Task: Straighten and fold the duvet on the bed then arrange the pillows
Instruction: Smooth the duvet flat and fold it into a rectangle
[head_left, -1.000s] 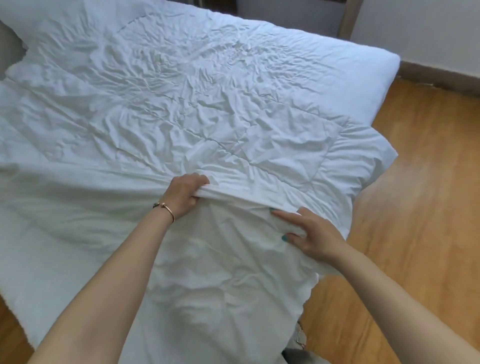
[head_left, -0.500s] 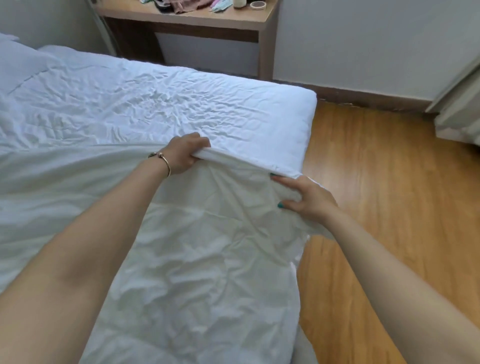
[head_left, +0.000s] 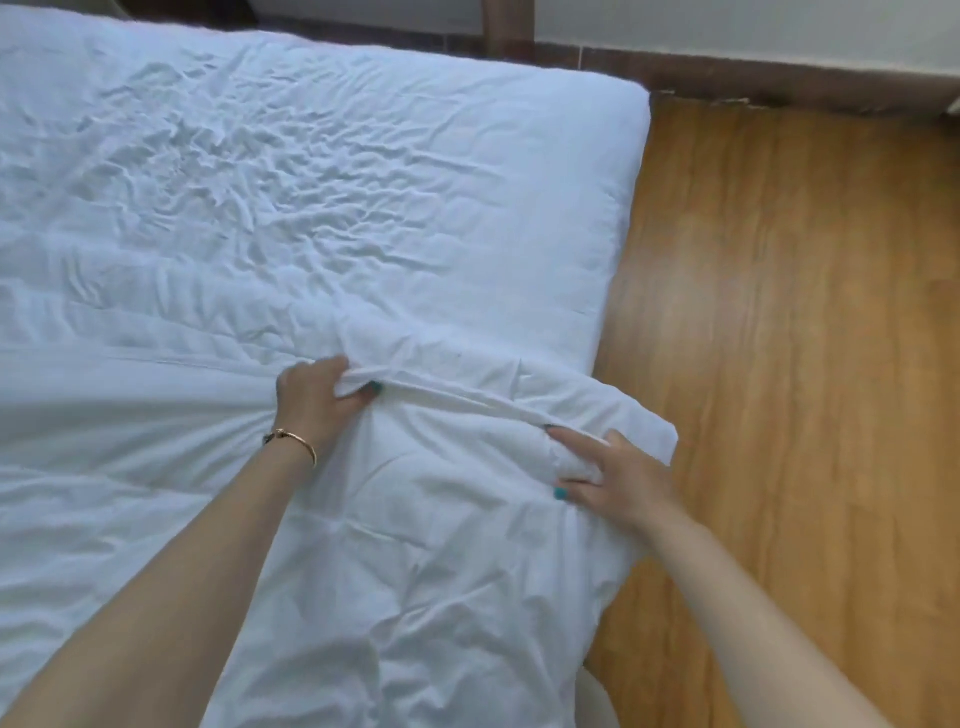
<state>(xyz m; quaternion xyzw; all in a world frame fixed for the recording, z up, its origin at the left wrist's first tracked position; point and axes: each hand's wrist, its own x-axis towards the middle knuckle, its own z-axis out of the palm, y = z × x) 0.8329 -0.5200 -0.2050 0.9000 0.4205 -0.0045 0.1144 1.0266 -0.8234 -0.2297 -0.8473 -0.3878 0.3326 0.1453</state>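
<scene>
A white, wrinkled duvet (head_left: 426, 561) covers the near part of the bed, its folded edge running across the middle of the view. My left hand (head_left: 319, 397), with a gold bracelet on the wrist, grips that edge with curled fingers. My right hand (head_left: 610, 475) pinches a bunch of the duvet close to its right corner (head_left: 657, 434), which hangs past the bed's side. Beyond the edge lies the creased white sheet on the mattress (head_left: 363, 182). No pillow is in view.
A wooden floor (head_left: 789, 364) runs along the bed's right side. A dark skirting board (head_left: 753, 83) and a wooden furniture leg (head_left: 506, 26) stand at the far end, near the mattress corner.
Both hands have carried the duvet's edge toward me, down the bed, uncovering more sheet. The right hand went from lying flat to pinching the cloth. The camera tilted down.
</scene>
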